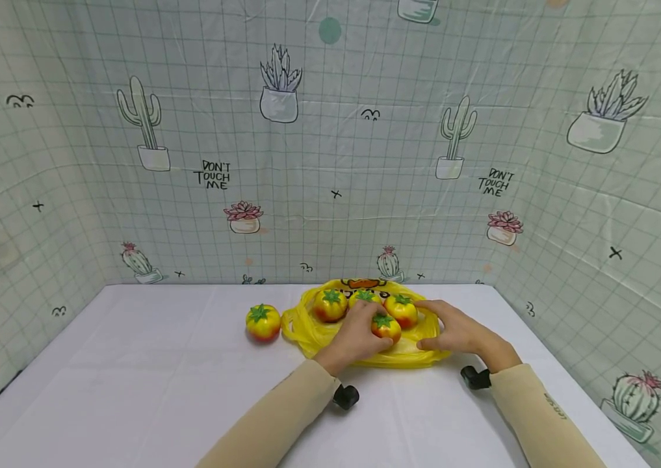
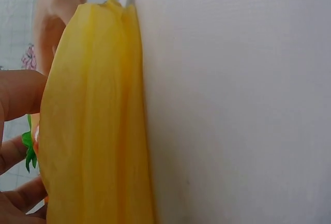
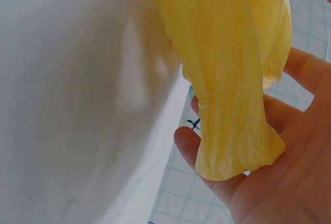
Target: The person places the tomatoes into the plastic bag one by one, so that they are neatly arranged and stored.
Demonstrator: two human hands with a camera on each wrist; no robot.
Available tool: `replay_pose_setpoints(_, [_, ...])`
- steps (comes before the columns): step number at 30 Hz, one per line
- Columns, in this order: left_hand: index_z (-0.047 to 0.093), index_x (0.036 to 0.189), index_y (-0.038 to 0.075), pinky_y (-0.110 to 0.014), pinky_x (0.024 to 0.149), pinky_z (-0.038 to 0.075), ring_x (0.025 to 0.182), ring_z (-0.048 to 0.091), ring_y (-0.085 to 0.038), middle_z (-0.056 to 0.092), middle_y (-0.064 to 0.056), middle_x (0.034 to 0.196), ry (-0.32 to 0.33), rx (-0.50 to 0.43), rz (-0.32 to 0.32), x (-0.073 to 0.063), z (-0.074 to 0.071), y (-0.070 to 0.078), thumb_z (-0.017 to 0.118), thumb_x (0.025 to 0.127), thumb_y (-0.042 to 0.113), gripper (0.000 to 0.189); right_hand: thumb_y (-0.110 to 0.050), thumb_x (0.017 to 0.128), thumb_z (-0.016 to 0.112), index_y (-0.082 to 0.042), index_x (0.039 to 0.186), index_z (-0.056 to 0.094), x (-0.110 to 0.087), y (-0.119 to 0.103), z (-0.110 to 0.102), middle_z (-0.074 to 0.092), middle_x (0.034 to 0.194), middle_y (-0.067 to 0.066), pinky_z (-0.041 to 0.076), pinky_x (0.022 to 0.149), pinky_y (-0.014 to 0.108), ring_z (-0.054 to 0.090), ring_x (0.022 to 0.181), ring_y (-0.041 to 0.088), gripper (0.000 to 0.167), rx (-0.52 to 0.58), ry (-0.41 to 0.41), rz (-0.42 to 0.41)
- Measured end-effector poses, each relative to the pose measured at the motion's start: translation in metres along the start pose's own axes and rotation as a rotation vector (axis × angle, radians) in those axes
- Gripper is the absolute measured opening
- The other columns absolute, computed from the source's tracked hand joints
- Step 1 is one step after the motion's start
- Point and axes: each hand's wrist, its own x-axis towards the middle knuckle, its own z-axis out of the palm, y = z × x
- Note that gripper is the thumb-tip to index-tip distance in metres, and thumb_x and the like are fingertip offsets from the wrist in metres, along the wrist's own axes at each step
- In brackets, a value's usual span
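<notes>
My left hand (image 1: 358, 335) holds a yellow-red tomato (image 1: 387, 330) with a green leafy top, thumb at its near side and fingers over its far side. It is over the front of a yellow plastic bag (image 1: 321, 335) lying spread on the table. Behind it on the bag sit a tomato at the left (image 1: 330, 307), one in the middle (image 1: 363, 296), partly hidden by the hand, and one at the right (image 1: 401, 312). My right hand (image 1: 455, 330) is at the bag's right edge, fingers and thumb spread apart. In the right wrist view a bag flap (image 3: 227, 105) overlaps its fingers.
Left of the bag, another tomato (image 1: 262, 323) stands on the white-covered table (image 1: 160, 383). A patterned cloth wall (image 1: 330, 156) rises behind and along both sides. Black wrist cameras (image 1: 346, 396) sit below both wrists.
</notes>
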Motion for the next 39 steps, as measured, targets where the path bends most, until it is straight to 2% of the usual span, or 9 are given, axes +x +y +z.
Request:
replay_pose_setpoints(13, [0.058,0.118,0.018,-0.036,0.099,0.043,0.114,0.044,-0.019,0.045,-0.003,0.122,0.002,0.020,-0.036,0.0034,0.0082,0.0040,0.077,0.078,0.024,0.045,-0.042,0.073,0.077,-0.011,0.141,0.044,0.0001,-0.0012,-0.0006,0.040,0.143,0.019,0.026,0.104,0.063,0.035,0.132,0.041,0.082,0.006,0.007,0.008])
replay_pose_setpoints(23, [0.057,0.119,0.020,-0.035,0.099,0.043,0.112,0.044,-0.018,0.045,-0.002,0.121,0.004,0.025,-0.068,0.0034,0.0089,0.0056,0.078,0.078,0.026,0.047,-0.042,0.073,0.077,-0.011,0.141,0.044,0.0010,-0.0015,0.0002,0.040,0.144,0.018,0.026,0.105,0.062,0.035,0.132,0.040,0.082,0.007,0.006,0.009])
replay_pose_setpoints(31, [0.056,0.121,0.020,-0.034,0.098,0.044,0.112,0.043,-0.018,0.045,-0.002,0.120,0.011,0.027,-0.052,0.0038,0.0085,0.0054,0.076,0.080,0.026,0.046,-0.042,0.074,0.077,-0.011,0.141,0.044,0.0019,-0.0009,-0.0008,0.041,0.143,0.018,0.027,0.105,0.062,0.035,0.132,0.041,0.081,-0.008,0.007,0.002])
replay_pose_setpoints(39, [0.056,0.123,0.020,-0.035,0.099,0.043,0.116,0.041,-0.019,0.044,-0.001,0.121,0.020,0.036,-0.038,-0.0020,0.0037,0.0070,0.074,0.082,0.029,0.046,-0.042,0.074,0.077,-0.011,0.141,0.044,0.0006,-0.0021,-0.0003,0.040,0.144,0.018,0.027,0.105,0.062,0.035,0.132,0.041,0.081,0.002,0.001,0.013])
